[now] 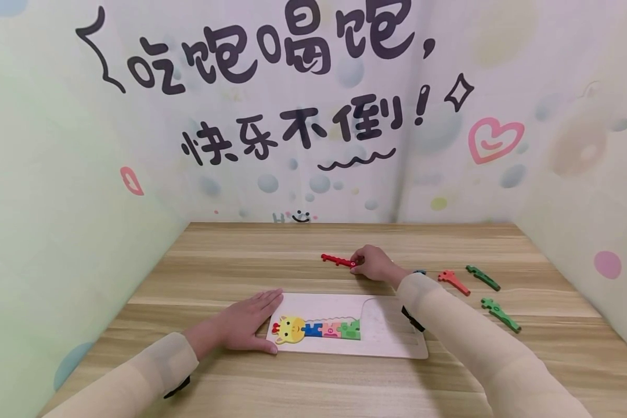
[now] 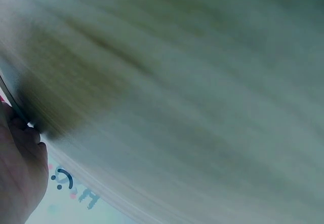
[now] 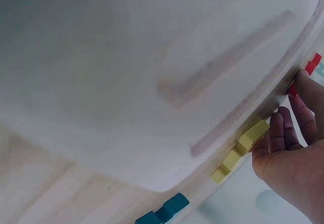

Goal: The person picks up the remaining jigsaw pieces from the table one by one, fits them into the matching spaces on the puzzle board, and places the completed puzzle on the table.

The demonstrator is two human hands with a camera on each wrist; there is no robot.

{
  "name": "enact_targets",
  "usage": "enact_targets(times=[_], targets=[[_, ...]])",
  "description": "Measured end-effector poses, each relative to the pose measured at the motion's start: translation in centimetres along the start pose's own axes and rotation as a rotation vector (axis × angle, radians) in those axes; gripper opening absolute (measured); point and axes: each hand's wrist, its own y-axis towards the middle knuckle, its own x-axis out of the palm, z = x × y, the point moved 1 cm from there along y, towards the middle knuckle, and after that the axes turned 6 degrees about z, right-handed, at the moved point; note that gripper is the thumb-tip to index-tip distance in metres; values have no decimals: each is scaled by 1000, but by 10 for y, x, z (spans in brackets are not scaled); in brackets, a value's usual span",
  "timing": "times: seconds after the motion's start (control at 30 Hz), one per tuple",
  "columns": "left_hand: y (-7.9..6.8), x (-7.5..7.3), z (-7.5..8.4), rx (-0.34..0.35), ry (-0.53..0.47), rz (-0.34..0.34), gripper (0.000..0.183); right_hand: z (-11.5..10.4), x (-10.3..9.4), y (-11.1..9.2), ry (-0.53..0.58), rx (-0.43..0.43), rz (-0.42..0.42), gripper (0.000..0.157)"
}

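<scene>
The left hand (image 1: 248,325), thumb spread apart, rests at the edge of the puzzle board (image 1: 392,319) on its right. Farther right, the right hand (image 1: 373,264) pinches a red piece (image 1: 336,260) jutting leftward over the wooden table (image 1: 230,252), lettered wall (image 1: 230,200) beyond

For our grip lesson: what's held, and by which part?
The right hand pinches the red piece by its right end; the left hand rests at the board's left end.

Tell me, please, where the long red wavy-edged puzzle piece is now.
In the head view, the long red piece is just right of centre, beyond the pale rectangular puzzle board, its right end pinched by the right hand.
</scene>
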Motion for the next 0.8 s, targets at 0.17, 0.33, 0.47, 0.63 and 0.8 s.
enact_targets(times=[0.17, 0.33, 0.47, 0.63, 0.8], targets=[[0, 0, 0, -1, -2, -5, 113, 0, 0, 0, 2, -4, 2, 17], [0, 0, 0, 0, -4, -7, 113, 0, -2, -1, -6, -6, 9, 18], [0, 0, 0, 1, -2, -4, 114, 0, -4, 0, -23, -12, 31, 20], [0, 2, -1, 5, 7, 2, 114, -1, -9, 1, -16, -28, 51, 18], [0, 4, -3, 8, 13, 11, 114, -1, -11, 0, -4, -30, 58, 18]])
